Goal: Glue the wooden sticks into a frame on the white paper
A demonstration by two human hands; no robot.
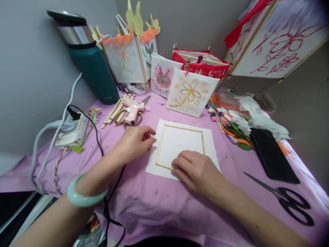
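Observation:
A square frame of thin wooden sticks [159, 145] lies flat on a white cloth piece [212, 145] on the purple tablecloth. My right hand [196, 169] rests over the frame's lower right corner, fingers bent and close together; what its fingertips press or hold is hidden. Just beyond the cloth's left edge is my left hand [136, 143], its thumb and index finger apart with nothing between them. A pink glue gun [134, 110] lies on gold-handled scissors [119, 116] behind my left hand.
A green bottle [95, 68], wooden sticks [112, 111] and painted cloth panels [192, 92] stand or lie behind. The power strip [74, 130] and cables are left; a black phone [272, 154] and black scissors [282, 197] lie right.

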